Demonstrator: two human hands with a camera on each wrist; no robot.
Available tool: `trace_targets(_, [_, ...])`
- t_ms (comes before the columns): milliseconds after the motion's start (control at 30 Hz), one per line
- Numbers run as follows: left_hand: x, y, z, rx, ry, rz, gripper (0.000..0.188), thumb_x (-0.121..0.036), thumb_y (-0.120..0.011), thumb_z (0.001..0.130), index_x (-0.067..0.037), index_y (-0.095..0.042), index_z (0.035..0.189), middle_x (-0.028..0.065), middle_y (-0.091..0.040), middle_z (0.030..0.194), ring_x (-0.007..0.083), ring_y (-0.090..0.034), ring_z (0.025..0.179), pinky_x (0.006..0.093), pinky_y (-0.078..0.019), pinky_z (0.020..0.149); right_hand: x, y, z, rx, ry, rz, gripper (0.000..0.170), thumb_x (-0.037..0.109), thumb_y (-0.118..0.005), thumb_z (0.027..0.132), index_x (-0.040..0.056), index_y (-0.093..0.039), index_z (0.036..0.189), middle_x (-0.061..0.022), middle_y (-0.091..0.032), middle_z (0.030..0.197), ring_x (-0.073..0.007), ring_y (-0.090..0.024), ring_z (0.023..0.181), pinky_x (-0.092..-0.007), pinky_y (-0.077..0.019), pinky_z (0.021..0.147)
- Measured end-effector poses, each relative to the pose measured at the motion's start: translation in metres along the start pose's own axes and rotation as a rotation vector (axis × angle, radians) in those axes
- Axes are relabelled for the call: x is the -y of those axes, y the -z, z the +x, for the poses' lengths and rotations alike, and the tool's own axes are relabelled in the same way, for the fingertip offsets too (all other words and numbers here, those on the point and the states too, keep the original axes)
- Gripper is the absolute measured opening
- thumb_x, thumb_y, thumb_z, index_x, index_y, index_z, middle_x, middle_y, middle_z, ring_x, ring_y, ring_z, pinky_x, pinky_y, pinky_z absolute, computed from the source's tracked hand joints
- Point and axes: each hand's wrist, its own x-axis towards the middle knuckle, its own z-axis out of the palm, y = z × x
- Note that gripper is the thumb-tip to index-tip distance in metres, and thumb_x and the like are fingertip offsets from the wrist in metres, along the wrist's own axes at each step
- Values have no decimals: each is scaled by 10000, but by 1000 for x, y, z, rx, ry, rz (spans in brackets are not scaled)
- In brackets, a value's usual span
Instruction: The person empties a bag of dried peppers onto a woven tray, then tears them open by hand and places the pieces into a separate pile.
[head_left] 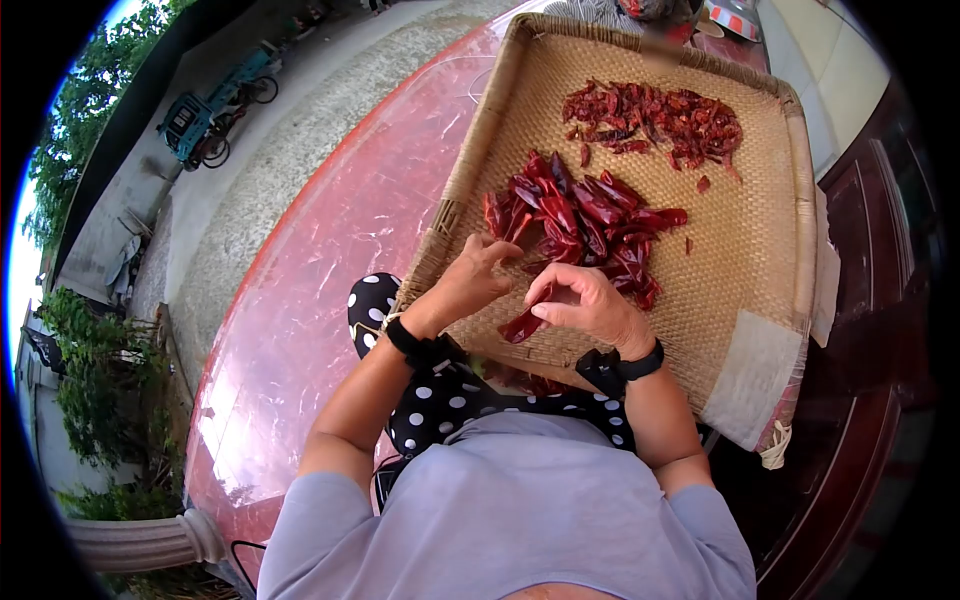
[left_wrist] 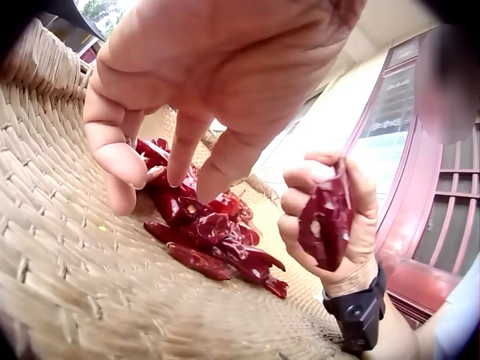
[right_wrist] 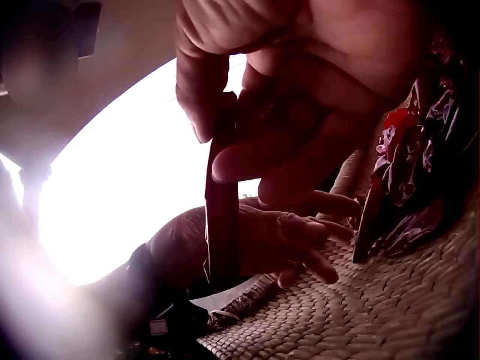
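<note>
A shiny dried red chili (head_left: 520, 326) hangs from my right hand (head_left: 592, 308), pinched between thumb and fingers above the near part of a woven tray (head_left: 745, 250). Seen from the left wrist, this chili (left_wrist: 328, 217) has a pale spot on its wrinkled skin. My left hand (head_left: 473, 277) reaches over the tray's left side, its loosely bent fingers spread at the edge of a heap of whole dried chilies (head_left: 570, 215). Nothing shows held in it. Farther back on the tray lies a spread of smaller, broken chili pieces (head_left: 690, 120).
The tray's raised rim (head_left: 475, 130) runs along its left side. A pale patch (head_left: 755, 370) covers its near right corner. Polka-dot trousers (head_left: 440, 410) show under the near edge. A glossy reddish floor (head_left: 320, 270) extends left, and a dark wooden door (head_left: 870, 210) stands at right.
</note>
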Motion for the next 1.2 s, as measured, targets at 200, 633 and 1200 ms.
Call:
trace_targets(200, [7,-17,5,-12,5,72,589,-142,-715,824,-41,-528,1374,236,-430,1349,387,-500,1226,402,-439,1038,-18,-13,3,479,64,-425,230,184,-707,839,48,-703,1024,-98,-687,979,-238,-665,912,-332,-519,810])
trace_targets(633, [-44,18,-23,-63,32,-308,181,-55,-644,918,-27,-685,1093,59,-625,1052,121,-603,901,270,-501,759,-28,-10,11,-497,52,-52,233,127,-669,945,26,-594,1140,-28,-627,967,-60,-583,771,-226,-516,667])
trace_targets(1200, [0,-9,2,44,-18,-44,471,1,-582,825,-91,-617,1286,181,-496,1327,355,-473,1271,407,-410,1075,-7,-6,3,162,149,-303,112,87,-716,824,44,-688,923,-27,-677,899,-139,-644,840,-289,-509,772])
